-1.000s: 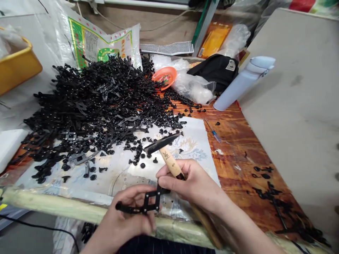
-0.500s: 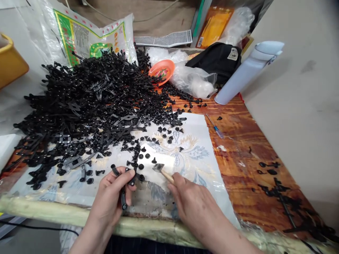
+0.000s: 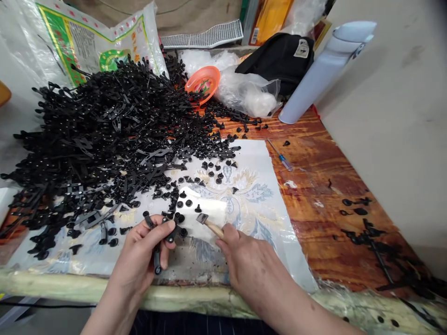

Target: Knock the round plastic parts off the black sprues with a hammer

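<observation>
Between the thumb and fingers of my left hand [image 3: 143, 246] is a black jointed plastic part [image 3: 158, 260], its arms sticking out above and below. My right hand [image 3: 251, 265] is closed round the light wooden handle of a small tool [image 3: 212, 226] with a flat, dark metal blade at its tip. The blade hovers over or rests on a white sheet [image 3: 209, 211]; which, I cannot tell. Several small black round plugs [image 3: 188, 203] lie on the sheet near both hands. Beyond my left hand rises a large heap of black plastic parts [image 3: 104, 125].
A patterned cloth [image 3: 258, 218] under clear plastic covers part of the wooden table [image 3: 314, 177]. At the back are an orange dish [image 3: 211, 77], plastic bags, a black bag [image 3: 279, 63] and a pale blue cylinder [image 3: 310, 77]. A screwdriver [image 3: 284, 161] and loose black parts [image 3: 377, 251] lie at right.
The view has shifted slightly, moving the scene left and up. The tool's blade has turned a little; both hands keep their hold.
</observation>
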`<state>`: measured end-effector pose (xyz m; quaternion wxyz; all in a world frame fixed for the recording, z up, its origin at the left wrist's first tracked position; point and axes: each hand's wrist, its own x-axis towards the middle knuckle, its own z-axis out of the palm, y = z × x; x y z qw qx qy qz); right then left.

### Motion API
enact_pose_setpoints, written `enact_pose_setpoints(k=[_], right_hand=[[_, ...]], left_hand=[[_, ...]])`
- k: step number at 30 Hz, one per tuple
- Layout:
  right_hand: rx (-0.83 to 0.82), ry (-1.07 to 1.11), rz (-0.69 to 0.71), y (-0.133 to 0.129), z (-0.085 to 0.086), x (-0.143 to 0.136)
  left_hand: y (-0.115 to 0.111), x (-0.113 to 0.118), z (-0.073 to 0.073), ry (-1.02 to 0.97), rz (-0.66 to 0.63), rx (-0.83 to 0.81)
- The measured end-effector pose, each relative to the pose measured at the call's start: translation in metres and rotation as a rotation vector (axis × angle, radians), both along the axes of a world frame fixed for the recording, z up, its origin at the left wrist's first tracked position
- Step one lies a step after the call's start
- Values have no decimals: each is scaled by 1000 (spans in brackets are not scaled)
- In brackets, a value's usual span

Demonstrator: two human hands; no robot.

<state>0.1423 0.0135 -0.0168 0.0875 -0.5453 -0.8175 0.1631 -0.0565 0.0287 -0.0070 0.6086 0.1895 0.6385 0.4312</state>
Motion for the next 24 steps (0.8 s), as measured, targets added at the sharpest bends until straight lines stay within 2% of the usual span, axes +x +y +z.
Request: enact_pose_setpoints(k=[11,14,17,21,24], right_hand=[[-104,29,-18,2,5,0],[-209,121,-11,3,14,3],[-273,281,16,7,30,5],[-184,427,80,17,52,3],[-90,498,122,22,55,-2]], left_hand=[[-1,0,0,34,-55,-8],[-1,0,-1,40,-56,-1],[-2,-1,-2,27,-64,13],[-4,-2,-4,-1,-68,23],[-5,-2,-7,-18,-57,27]])
